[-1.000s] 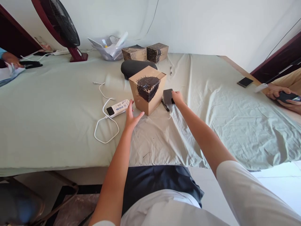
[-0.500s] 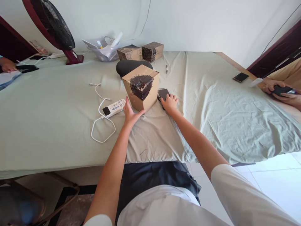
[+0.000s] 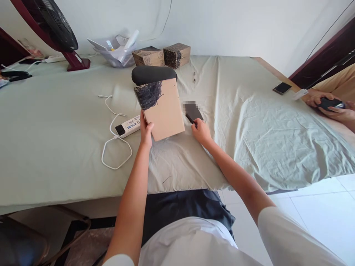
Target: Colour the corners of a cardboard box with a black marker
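Note:
My left hand grips the left edge of a cardboard box, thumb on the near face. The box is tilted so a broad plain face shows, with black scribble covering its upper left corner. In my right hand is a slim black pen, held in closed fingers just right of the box. Beside the pen lies a dark phone, partly blurred out. A long black rounded case sits behind the box.
A white power bank with a white cable lies left. Two scribbled boxes, a plastic basket and a fan stand at the back. At right, another person's hands hold a dark object near a phone.
My left hand has tilted and turned the box, bringing a different face into view. My right hand has drawn back from the phone and now holds the pen.

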`<act>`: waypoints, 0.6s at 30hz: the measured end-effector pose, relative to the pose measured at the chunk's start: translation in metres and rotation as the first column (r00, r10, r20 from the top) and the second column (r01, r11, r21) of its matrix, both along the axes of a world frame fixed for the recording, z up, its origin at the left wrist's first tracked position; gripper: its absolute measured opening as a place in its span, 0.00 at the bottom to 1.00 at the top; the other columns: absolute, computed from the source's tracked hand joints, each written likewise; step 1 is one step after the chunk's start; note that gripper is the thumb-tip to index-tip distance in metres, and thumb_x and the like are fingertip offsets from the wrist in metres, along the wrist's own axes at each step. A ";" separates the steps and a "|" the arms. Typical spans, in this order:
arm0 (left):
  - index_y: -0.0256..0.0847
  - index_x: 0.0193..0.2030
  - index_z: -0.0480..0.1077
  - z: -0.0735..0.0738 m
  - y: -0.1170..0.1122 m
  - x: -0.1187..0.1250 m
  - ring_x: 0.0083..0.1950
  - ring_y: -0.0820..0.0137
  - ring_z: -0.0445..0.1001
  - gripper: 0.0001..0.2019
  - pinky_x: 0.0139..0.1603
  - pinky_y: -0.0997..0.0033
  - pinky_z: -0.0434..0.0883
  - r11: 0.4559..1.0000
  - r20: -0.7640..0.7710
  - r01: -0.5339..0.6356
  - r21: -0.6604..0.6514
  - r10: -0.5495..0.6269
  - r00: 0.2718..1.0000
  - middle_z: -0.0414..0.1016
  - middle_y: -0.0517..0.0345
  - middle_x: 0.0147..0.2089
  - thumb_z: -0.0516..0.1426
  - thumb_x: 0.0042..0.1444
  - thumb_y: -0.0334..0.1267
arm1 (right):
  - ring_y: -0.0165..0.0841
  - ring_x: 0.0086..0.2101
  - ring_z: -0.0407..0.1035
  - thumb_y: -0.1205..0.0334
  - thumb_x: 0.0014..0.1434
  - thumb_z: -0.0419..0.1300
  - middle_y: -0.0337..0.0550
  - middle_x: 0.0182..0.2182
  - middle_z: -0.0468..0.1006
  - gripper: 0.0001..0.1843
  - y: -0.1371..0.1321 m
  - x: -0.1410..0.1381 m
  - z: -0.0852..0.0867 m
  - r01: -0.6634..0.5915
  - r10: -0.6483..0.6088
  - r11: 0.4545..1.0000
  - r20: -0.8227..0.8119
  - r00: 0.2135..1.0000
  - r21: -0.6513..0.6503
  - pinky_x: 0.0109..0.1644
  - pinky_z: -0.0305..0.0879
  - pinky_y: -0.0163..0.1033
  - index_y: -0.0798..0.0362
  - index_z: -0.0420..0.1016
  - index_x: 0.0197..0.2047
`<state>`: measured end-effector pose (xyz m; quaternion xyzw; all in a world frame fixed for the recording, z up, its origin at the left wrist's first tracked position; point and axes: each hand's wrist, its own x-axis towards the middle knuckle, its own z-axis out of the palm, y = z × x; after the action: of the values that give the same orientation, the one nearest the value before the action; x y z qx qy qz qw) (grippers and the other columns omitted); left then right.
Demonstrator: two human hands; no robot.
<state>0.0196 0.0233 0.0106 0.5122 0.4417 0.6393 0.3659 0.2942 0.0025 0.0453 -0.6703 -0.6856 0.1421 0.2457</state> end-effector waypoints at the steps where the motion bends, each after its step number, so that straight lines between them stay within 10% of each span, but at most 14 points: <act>1: 0.53 0.79 0.56 -0.002 -0.009 -0.003 0.73 0.46 0.70 0.55 0.74 0.45 0.71 1.000 0.023 0.022 -0.018 -0.021 1.000 0.70 0.45 0.71 0.62 0.48 0.73 | 0.46 0.44 0.73 0.62 0.70 0.49 0.56 0.45 0.80 0.16 -0.005 0.005 0.000 -0.006 0.006 1.000 -0.025 1.000 -0.011 0.52 0.68 0.49 0.55 0.76 0.52; 7: 0.43 0.63 0.74 -0.006 -0.045 -0.010 0.66 0.42 0.78 0.46 0.65 0.44 0.78 0.982 0.166 0.136 -0.133 -0.113 0.980 0.82 0.42 0.55 0.55 0.52 0.79 | 0.42 0.39 0.73 0.60 0.74 0.46 0.49 0.40 0.80 0.18 -0.022 0.017 -0.003 -0.085 0.081 0.995 -0.092 0.992 -0.043 0.45 0.70 0.45 0.53 0.76 0.52; 13: 0.46 0.61 0.75 0.003 -0.047 -0.003 0.64 0.47 0.79 0.40 0.64 0.50 0.78 0.961 0.326 0.272 -0.046 -0.243 0.914 0.83 0.45 0.54 0.61 0.52 0.75 | 0.55 0.62 0.66 0.48 0.73 0.56 0.58 0.60 0.76 0.24 -0.027 0.016 -0.002 -0.264 0.268 0.963 -0.132 0.954 0.049 0.71 0.62 0.62 0.53 0.80 0.62; 18: 0.48 0.63 0.74 -0.008 -0.054 0.000 0.58 0.49 0.82 0.46 0.63 0.46 0.79 0.930 0.180 0.358 -0.080 -0.339 0.923 0.83 0.47 0.51 0.76 0.37 0.64 | 0.55 0.70 0.63 0.15 0.53 0.63 0.54 0.71 0.68 0.60 -0.040 0.008 -0.001 -0.547 0.551 0.804 -0.636 0.540 0.232 0.74 0.65 0.63 0.43 0.60 0.77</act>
<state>0.0196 -0.0306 0.0022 0.5075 0.3468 0.5782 0.5366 0.3021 -0.0377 0.0445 -0.3214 -0.7224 0.4435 0.4221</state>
